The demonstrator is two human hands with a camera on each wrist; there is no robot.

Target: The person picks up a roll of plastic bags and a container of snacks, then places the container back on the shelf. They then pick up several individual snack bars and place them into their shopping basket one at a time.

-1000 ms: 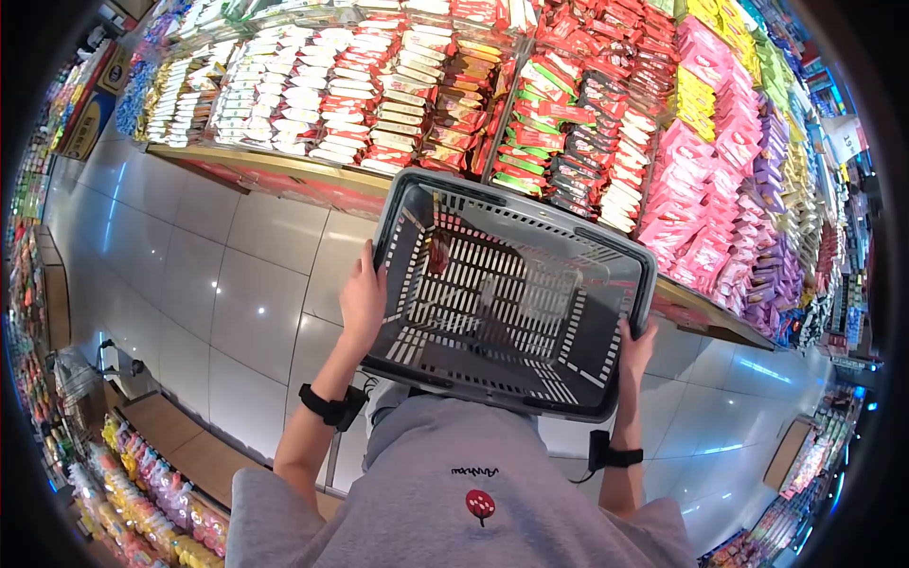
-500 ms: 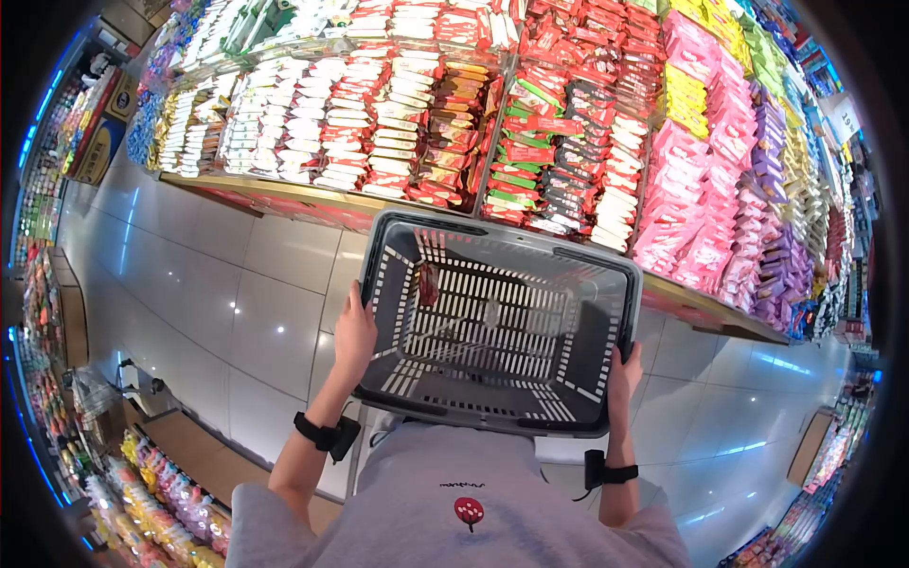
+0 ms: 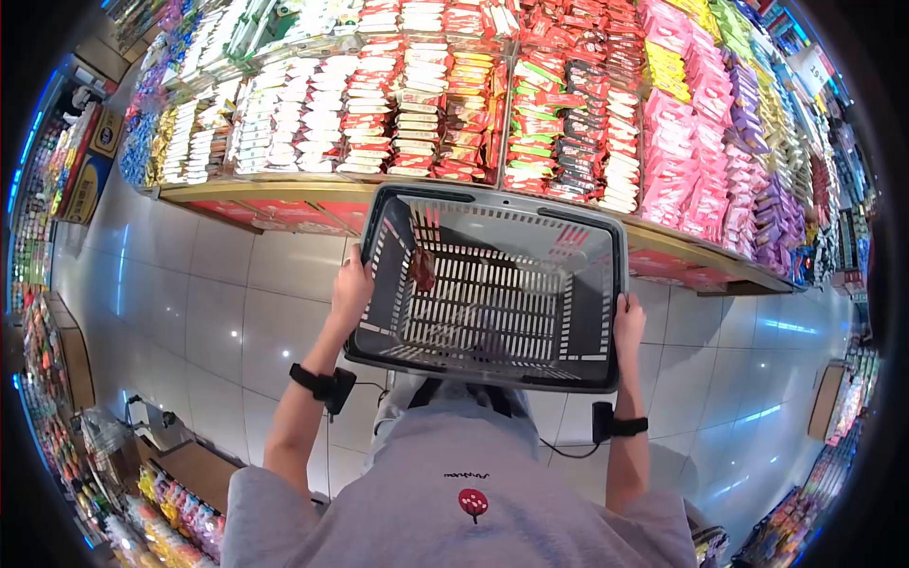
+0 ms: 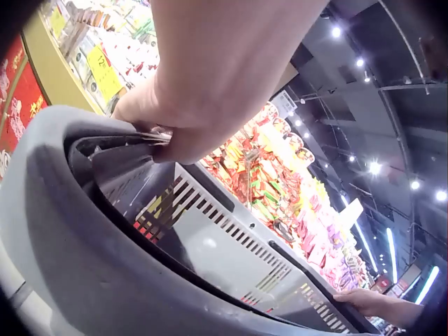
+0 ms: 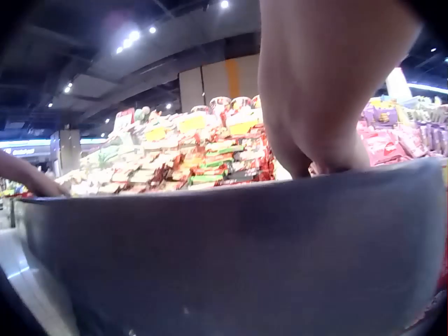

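Observation:
A dark grey plastic shopping basket (image 3: 483, 227) with slotted walls and floor is held in front of the person's body. My left hand (image 3: 352, 286) grips its left short side at the rim, thumb and fingers on either side. Opposite it, my right hand (image 3: 629, 322) holds the right rim. Inside, by the left wall, lies a small red-brown packet (image 3: 423, 270). The left wrist view shows the basket's rounded corner (image 4: 70, 210) beneath the left hand (image 4: 168, 129). In the right wrist view, the basket's outer wall (image 5: 231, 259) hides the right fingertips.
Directly ahead, beyond the basket's far rim, stands a long display stand with a wooden edge (image 3: 284, 189), filled with rows of wrapped snacks (image 3: 417, 104). Pink packets (image 3: 682, 161) lie toward its right. Tiled floor (image 3: 275, 331) stretches to both sides, with more stocked shelves (image 3: 189, 511) behind left.
The head view has turned, so the display's edge runs more level across it. The basket sits less tilted and a little further left in view. Both hands keep their hold.

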